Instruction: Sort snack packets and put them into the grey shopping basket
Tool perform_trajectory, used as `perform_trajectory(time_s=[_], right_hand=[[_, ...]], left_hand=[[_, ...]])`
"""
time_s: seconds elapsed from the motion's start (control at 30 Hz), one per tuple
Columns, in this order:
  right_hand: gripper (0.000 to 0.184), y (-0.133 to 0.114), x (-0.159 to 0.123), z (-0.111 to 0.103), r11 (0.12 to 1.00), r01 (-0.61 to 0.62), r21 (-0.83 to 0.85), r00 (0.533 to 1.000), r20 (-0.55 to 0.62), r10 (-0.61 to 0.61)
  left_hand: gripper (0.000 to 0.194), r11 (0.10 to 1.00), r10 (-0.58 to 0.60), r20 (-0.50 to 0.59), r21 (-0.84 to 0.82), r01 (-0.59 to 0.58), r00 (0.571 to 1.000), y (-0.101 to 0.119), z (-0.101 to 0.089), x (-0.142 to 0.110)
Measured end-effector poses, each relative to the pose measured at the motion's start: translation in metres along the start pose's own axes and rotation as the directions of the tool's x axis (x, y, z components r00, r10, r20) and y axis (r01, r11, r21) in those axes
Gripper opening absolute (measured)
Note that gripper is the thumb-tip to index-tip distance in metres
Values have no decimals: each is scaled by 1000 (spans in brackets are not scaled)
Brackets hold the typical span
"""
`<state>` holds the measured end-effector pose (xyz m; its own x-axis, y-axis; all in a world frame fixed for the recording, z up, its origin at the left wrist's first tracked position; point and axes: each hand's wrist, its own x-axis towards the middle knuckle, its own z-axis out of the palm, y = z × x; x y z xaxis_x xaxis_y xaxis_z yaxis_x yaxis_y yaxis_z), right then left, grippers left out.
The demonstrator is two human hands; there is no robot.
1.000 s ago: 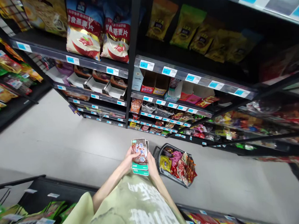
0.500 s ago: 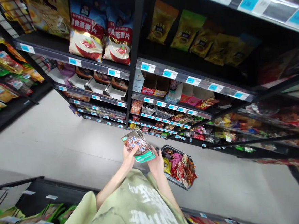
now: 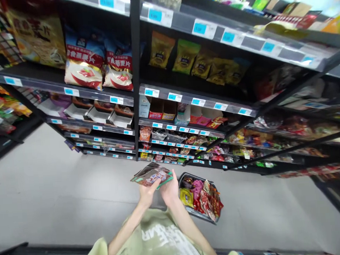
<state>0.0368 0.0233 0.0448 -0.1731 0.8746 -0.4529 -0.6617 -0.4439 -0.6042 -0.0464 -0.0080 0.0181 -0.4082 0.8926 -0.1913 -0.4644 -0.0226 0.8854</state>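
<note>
Just in front of my body, several flat snack packets [image 3: 155,174], dark with green edges and printed lettering, lie fanned in my hands. Over their near edge presses the thumb of my left hand [image 3: 146,194], with the other fingers hidden underneath. My right hand [image 3: 169,190] holds them at the right side; its fingers run partly behind the packets and one fingertip shows past the edge. On the floor right beside that hand stands a dark shopping basket [image 3: 200,216] with a yellow packet [image 3: 186,197], a pink packet [image 3: 198,187] and red packets [image 3: 205,200] inside.
Ahead rise black store shelves [image 3: 103,95] with blue-and-white price tags. Large oatmeal bags [image 3: 84,65] stand on the left side, and small yellow bags [image 3: 184,58] on the right. Grey floor [image 3: 98,187] surrounds me. Behind me is the edge of another dark shelf [image 3: 50,254].
The packets have tilted flatter and fanned out to the left between my hands. My view has tipped up and shifted right, so the upper shelf shows more.
</note>
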Motion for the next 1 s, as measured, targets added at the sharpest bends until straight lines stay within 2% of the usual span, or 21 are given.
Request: perform_trajectory(time_s=[0.23, 0.4, 0.5, 0.6, 0.7, 0.77, 0.87, 0.93, 1.0], right_hand=[[60, 7, -5, -3, 998, -41, 51, 998, 52, 38], [61, 6, -7, 1, 995, -59, 77, 994, 94, 52], [54, 8, -9, -12, 997, 25, 78, 998, 62, -30], [43, 14, -13, -30, 988, 156, -3, 988, 11, -156], [51, 13, -16, -38, 967, 233, -106, 971, -32, -237], [52, -1, -16, -37, 950, 267, -163, 958, -67, -281], [46, -39, -19, -36, 908, 340, -245, 918, -124, -377], [44, -69, -22, -45, 860, 394, -325, 871, -166, -462], [41, -95, -26, -62, 806, 422, -415, 813, -221, -539]], left_hand=[[53, 999, -45, -42, -27, 44, 998, -4, -9, 6], [59, 996, -61, -121, -65, 53, 991, -2, -7, 6], [58, 988, -110, -130, -123, 94, 985, 1, -3, 2], [59, 974, -173, -131, -168, 150, 976, 0, 6, -1], [60, 957, -257, -107, -165, 238, 961, -9, 24, -3], [58, 941, -309, -40, -157, 300, 950, -17, 42, -4], [55, 919, -353, 109, -143, 367, 929, -28, 71, -5], [55, 921, -361, 199, -81, 382, 911, -33, 86, -2], [55, 939, -339, 274, 31, 344, 900, -35, 98, 6]])
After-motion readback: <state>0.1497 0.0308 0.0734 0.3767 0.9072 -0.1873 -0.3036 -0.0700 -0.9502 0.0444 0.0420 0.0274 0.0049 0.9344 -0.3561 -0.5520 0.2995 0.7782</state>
